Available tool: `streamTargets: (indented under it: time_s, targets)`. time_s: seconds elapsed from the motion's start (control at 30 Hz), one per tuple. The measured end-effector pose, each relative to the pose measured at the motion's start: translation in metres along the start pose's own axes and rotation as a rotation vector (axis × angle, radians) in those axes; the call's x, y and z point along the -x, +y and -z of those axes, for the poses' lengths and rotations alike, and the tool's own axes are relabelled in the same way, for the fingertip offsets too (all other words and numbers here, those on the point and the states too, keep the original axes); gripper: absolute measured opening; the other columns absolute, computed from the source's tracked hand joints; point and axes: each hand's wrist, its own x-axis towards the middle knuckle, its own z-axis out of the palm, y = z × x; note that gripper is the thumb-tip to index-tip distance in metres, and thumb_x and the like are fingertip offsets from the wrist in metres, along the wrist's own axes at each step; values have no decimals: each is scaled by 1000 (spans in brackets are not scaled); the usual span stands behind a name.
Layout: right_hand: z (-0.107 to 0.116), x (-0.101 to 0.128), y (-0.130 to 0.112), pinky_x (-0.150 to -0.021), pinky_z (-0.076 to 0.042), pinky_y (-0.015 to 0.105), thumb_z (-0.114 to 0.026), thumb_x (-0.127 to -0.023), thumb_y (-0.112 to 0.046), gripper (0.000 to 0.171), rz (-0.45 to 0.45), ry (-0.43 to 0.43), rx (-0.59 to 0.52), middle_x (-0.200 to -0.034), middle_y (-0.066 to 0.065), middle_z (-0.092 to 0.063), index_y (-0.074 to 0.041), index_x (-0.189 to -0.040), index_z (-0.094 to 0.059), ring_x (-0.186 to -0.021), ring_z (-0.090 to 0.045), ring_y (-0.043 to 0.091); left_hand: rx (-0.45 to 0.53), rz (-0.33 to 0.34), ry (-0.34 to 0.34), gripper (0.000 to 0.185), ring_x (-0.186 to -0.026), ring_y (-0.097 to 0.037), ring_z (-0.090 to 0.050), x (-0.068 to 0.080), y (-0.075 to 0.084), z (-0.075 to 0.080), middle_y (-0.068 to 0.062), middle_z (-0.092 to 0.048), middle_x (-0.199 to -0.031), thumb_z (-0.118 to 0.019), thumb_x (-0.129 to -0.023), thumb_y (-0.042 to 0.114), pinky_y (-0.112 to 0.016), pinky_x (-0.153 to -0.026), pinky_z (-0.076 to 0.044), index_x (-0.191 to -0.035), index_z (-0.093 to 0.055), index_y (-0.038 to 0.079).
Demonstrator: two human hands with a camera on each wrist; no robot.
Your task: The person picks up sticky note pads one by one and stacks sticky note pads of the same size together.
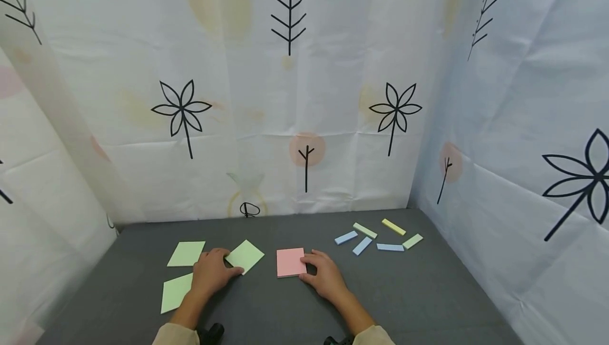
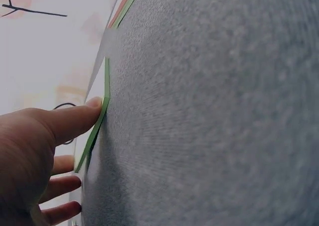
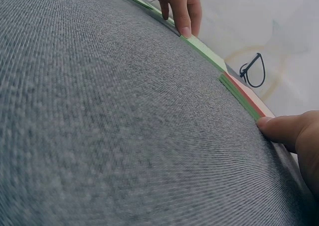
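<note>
My left hand holds a pale green sticky note pad that lies turned like a diamond on the grey table. Its thumb presses the pad's near corner in the left wrist view, and the fingers reach round the far side. To the right, a pink sticky note pad sits squarely, gripped at its right edge between the thumb and fingers of my right hand. A green layer shows beneath the pink one in the right wrist view.
Two more green pads, one farther back and one nearer, lie left of my left hand. Several small blue, green and yellow strips, such as a yellow one, are scattered at the back right. A patterned cloth hangs behind the table.
</note>
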Motion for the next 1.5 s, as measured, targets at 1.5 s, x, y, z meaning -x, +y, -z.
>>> streamTargets:
  time_s: [1.5]
  targets:
    - [1, 0, -2, -98, -42, 50, -80, -80, -20, 39, -20, -10, 14, -120, 4, -67, -7, -116, -71, -125, -51, 30, 1180, 360, -44, 37, -72, -16, -66, -3, 37, -23, -9, -64, -90, -66, -88, -3, -31, -65, -57, -123, -59, -10]
